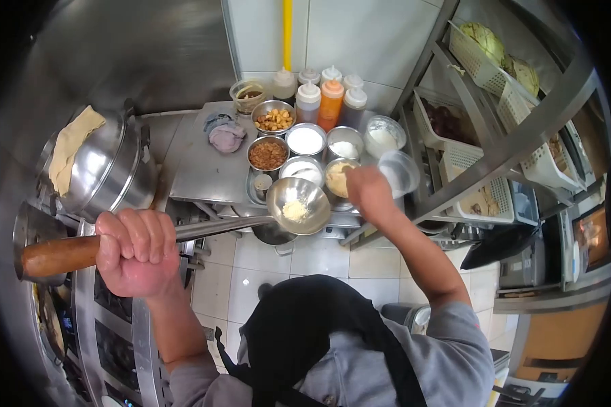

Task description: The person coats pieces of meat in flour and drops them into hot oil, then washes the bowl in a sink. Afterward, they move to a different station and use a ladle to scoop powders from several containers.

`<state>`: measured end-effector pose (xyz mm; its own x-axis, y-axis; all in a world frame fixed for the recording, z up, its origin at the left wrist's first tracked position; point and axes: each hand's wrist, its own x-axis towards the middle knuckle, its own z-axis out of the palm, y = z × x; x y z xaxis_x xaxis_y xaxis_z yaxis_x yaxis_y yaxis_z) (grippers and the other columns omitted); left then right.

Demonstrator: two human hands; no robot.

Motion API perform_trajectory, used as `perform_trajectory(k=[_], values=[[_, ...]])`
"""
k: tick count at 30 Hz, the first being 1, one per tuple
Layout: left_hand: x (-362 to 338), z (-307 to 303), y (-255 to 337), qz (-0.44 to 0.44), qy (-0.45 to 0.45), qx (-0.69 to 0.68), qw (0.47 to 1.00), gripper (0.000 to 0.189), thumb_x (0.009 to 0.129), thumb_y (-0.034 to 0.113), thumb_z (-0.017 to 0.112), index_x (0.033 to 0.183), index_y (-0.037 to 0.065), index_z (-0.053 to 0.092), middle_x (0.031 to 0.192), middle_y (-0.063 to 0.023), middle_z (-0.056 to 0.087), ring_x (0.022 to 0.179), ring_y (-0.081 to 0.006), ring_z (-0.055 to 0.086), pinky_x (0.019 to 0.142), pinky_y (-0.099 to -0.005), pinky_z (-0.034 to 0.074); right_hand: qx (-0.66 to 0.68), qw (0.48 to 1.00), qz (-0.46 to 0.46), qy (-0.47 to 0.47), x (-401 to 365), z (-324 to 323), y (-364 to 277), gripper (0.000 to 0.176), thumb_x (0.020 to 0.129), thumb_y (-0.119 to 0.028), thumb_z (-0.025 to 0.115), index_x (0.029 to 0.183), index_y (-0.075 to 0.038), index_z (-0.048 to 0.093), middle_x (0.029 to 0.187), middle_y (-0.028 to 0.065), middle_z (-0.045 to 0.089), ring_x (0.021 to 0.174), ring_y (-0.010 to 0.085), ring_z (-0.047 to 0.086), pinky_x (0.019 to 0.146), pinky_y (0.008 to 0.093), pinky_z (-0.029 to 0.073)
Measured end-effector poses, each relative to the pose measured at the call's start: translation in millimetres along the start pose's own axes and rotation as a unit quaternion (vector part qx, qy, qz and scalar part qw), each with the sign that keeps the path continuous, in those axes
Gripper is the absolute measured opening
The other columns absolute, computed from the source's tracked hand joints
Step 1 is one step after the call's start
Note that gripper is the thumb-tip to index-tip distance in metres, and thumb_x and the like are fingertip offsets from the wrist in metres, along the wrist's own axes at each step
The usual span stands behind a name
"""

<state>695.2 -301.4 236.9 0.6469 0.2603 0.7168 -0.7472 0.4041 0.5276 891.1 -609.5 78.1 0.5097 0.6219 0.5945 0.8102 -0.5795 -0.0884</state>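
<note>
My left hand is wrapped round the wooden-ended metal handle of a large ladle. The ladle's round bowl is held in front of the seasoning containers, with a small heap of pale yellow powder inside. My right hand is at the right edge of a metal container of yellowish powder. Its fingers are bent together and point down; what they hold, if anything, is hidden. Close by stand containers of white powder, brown crumbly bits and golden cubes.
Several squeeze bottles line the wall behind the containers. A crumpled cloth lies on the steel counter. To the left are a large steel pot and a stove. A metal rack with baskets rises at the right.
</note>
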Motion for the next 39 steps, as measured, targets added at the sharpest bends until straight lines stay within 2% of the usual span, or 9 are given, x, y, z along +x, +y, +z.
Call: perform_trajectory(k=[3,12,14,20,24,26,33,35,39], values=[[-5.6,-7.7,6.8,-0.008,0.011,0.001,1.0,0.029,0.099,0.02,0.039,0.072,0.01,0.038,0.06,-0.002,0.042,0.047,-0.0109,0.037,0.046,-0.0279,0.036,-0.043,0.998,0.033,0.014,25.4,5.6,11.8,0.009,0.077,-0.008,0.059,0.085,-0.005,0.061,0.074,0.0117,0.061,0.073,0.0287,0.059,0.072,0.0396,0.046],[-9.9,-12.3,19.4,0.002,-0.011,0.04,0.999,0.03,0.1,0.02,0.038,0.071,0.011,0.037,0.06,-0.0016,0.043,0.047,-0.0097,0.038,0.045,-0.025,0.037,-0.129,0.966,0.018,-0.223,63.4,45.1,-4.6,0.009,0.073,-0.01,0.061,0.077,-0.006,0.068,0.076,0.0124,0.068,0.073,0.0272,0.068,0.069,0.0407,0.053],[-11.1,-14.3,21.2,-0.002,0.0,0.033,0.999,0.03,0.099,0.02,0.04,0.071,0.01,0.037,0.059,-0.0019,0.042,0.047,-0.0105,0.038,0.046,-0.0265,0.036,-0.069,0.95,0.096,-0.289,62.9,55.0,-6.9,0.013,0.074,-0.011,0.061,0.079,-0.003,0.07,0.081,0.0167,0.07,0.079,0.031,0.07,0.072,0.0426,0.054],[-4.5,-20.2,16.5,-0.006,0.004,0.018,1.0,0.029,0.098,0.019,0.041,0.071,0.009,0.038,0.058,-0.0023,0.042,0.047,-0.0114,0.037,0.046,-0.028,0.035,0.019,0.912,0.26,-0.317,66.2,43.9,14.1,0.022,0.074,-0.018,0.062,0.086,-0.002,0.071,0.09,0.0216,0.069,0.088,0.0376,0.068,0.079,0.0439,0.054],[3.9,-21.3,5.6,-0.009,-0.015,0.02,1.0,0.028,0.098,0.018,0.04,0.071,0.009,0.038,0.058,-0.0027,0.042,0.046,-0.0117,0.037,0.046,-0.0279,0.034,0.02,0.915,0.28,-0.289,67.3,32.4,25.9,0.017,0.076,-0.018,0.06,0.079,-0.006,0.072,0.083,0.0202,0.069,0.082,0.037,0.067,0.074,0.0435,0.053],[8.7,-19.1,-1.8,-0.003,-0.015,0.024,1.0,0.03,0.099,0.018,0.039,0.07,0.01,0.038,0.058,-0.0023,0.041,0.046,-0.0111,0.036,0.045,-0.0269,0.035,0.02,0.916,0.281,-0.286,68.4,29.9,31.3,0.023,0.074,-0.02,0.063,0.087,-0.003,0.071,0.089,0.0212,0.069,0.088,0.0374,0.068,0.079,0.0444,0.053],[23.3,-18.8,-20.5,0.019,-0.018,0.035,0.999,0.032,0.1,0.02,0.039,0.069,0.011,0.037,0.057,-0.0011,0.038,0.046,-0.01,0.033,0.044,-0.0262,0.034,0.055,0.938,0.251,-0.231,71.7,-8.5,4.2,0.016,0.078,-0.015,0.061,0.079,0.0,0.066,0.082,0.0203,0.068,0.08,0.0385,0.066,0.072,0.0463,0.052],[24.5,-16.6,-22.3,0.022,-0.003,0.034,0.999,0.032,0.1,0.02,0.038,0.069,0.011,0.037,0.057,-0.0008,0.038,0.045,-0.0099,0.032,0.044,-0.0261,0.034,0.019,0.991,0.092,-0.099,63.4,-6.7,-1.0,0.008,0.08,-0.01,0.059,0.079,-0.002,0.061,0.074,0.0165,0.064,0.072,0.0358,0.063,0.068,0.0449,0.05],[27.1,-16.7,-20.7,0.026,0.022,0.035,0.999,0.033,0.1,0.021,0.038,0.069,0.011,0.038,0.056,-0.0002,0.037,0.044,-0.0093,0.031,0.043,-0.0258,0.033,0.014,1.0,-0.018,-0.008,58.5,-13.6,-17.6,0.002,0.081,-0.006,0.058,0.082,-0.005,0.058,0.068,0.0129,0.059,0.068,0.0315,0.06,0.066,0.0416,0.048]])
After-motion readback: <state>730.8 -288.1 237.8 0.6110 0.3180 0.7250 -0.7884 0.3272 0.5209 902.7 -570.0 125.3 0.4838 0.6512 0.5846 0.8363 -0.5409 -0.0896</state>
